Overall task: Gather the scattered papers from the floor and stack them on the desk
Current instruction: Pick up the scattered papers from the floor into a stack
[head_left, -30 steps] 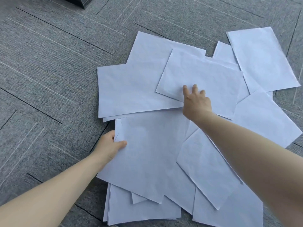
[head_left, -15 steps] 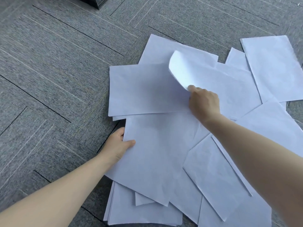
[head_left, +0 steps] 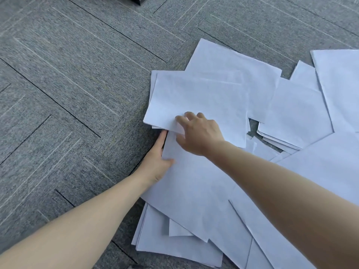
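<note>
White papers [head_left: 291,117] lie scattered and overlapping on the grey carpet floor [head_left: 68,94], filling the right half of the view from the near edge to the far right.

The right hand [head_left: 200,133] reaches in from the near right, its arm crossing over the pile. Its fingers [head_left: 189,114] are curled onto the near edge of the top sheet [head_left: 198,98], with the thumb tucked at that edge, so the hand pinches this sheet. The sheet sits on the left part of the pile, resting over another sheet of nearly the same outline.

The left hand [head_left: 157,158] comes in from the near left and holds the left edge of a large sheet [head_left: 194,187] that lies nearer than the pinched one. Its thumb presses on top of that edge; its fingers run along and under it, narrow rather than spread.

A dark object [head_left: 136,0] shows at the far edge, cut off by the frame.
</note>
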A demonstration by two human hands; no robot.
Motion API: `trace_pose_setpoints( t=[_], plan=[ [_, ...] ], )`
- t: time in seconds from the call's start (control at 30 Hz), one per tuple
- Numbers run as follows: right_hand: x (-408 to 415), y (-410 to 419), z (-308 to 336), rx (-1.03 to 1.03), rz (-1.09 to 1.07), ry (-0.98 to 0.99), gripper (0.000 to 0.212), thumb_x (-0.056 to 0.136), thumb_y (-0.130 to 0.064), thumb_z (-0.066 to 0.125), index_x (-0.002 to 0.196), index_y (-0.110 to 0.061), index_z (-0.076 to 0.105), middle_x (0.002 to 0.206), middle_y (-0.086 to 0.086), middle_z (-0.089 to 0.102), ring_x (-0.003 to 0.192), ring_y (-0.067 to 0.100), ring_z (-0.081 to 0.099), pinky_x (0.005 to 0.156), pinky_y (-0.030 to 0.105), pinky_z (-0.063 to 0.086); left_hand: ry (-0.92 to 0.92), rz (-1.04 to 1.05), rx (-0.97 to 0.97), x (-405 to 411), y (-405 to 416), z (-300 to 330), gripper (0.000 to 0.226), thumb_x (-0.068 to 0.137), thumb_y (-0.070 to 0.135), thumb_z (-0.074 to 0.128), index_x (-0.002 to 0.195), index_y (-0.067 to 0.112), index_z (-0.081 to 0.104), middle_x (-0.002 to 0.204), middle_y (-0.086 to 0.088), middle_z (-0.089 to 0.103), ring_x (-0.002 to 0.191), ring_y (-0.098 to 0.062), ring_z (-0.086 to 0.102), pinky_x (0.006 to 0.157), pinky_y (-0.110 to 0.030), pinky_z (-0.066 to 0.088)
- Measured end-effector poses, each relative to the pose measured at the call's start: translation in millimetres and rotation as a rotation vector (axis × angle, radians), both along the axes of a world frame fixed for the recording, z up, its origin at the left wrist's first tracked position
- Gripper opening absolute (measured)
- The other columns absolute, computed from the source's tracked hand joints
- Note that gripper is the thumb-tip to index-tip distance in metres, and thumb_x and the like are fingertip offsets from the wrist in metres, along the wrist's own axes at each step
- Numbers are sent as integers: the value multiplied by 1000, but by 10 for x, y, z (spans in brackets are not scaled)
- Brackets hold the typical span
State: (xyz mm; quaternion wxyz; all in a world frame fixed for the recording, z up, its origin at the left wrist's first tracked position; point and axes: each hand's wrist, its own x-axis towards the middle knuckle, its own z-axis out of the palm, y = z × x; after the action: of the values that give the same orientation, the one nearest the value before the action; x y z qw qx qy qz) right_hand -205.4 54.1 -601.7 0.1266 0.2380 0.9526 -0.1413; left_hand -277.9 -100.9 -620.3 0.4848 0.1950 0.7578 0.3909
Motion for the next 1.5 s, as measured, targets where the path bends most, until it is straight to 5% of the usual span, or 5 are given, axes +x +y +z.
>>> trace_pose_setpoints(
  t=[0.23, 0.47, 0.67, 1.03, 1.5],
  plan=[
    [-354, -167, -14, 38, -13, -53, 39, 91, -29, 43, 130, -23, 45, 123, 4, 52, 112, 28, 48, 69, 34, 34, 61, -83, 41, -9, 97, 11, 94, 79, -8, 56, 155, 30, 16, 152, 11, 37, 138, 4, 31, 111, -18, 28],
    [-393, -61, 6, 84, -112, 59, 19, 86, -2, 40, 92, -19, 47, 82, 5, 56, 85, 32, 57, 59, 34, 29, 65, 17, 4, 5, 74, -79, 97, 71, 15, 67, 152, 36, 17, 152, 9, 40, 138, -11, 40, 114, -38, 34],
    [-440, 185, 310, -176, -528, 379, 20, 95, -23, 37, 94, -19, 56, 79, 1, 54, 76, 28, 47, 61, 34, 33, 137, -9, -104, -6, 57, -43, 37, 80, 2, 62, 114, 16, 59, 104, 4, 67, 100, -20, 64, 85, -29, 50],
    [-255, 440, 876, -439, -563, 1102, 15, 100, -21, 43, 97, -31, 54, 66, -32, 50, 69, -12, 45, 68, 13, 34, 130, 54, -164, -139, -16, 6, 26, 79, 3, 62, 102, 14, 64, 97, -3, 70, 91, -23, 66, 77, -35, 52],
    [840, -12, 241, -456, -219, 787, 31, 94, -2, 54, 116, -14, 71, 109, -15, 65, 105, 16, 63, 92, 28, 47, -326, 447, -36, -286, -73, 114, 17, 97, 8, 49, 103, 15, 63, 80, -1, 73, 78, -20, 65, 64, -31, 51]
  ],
)
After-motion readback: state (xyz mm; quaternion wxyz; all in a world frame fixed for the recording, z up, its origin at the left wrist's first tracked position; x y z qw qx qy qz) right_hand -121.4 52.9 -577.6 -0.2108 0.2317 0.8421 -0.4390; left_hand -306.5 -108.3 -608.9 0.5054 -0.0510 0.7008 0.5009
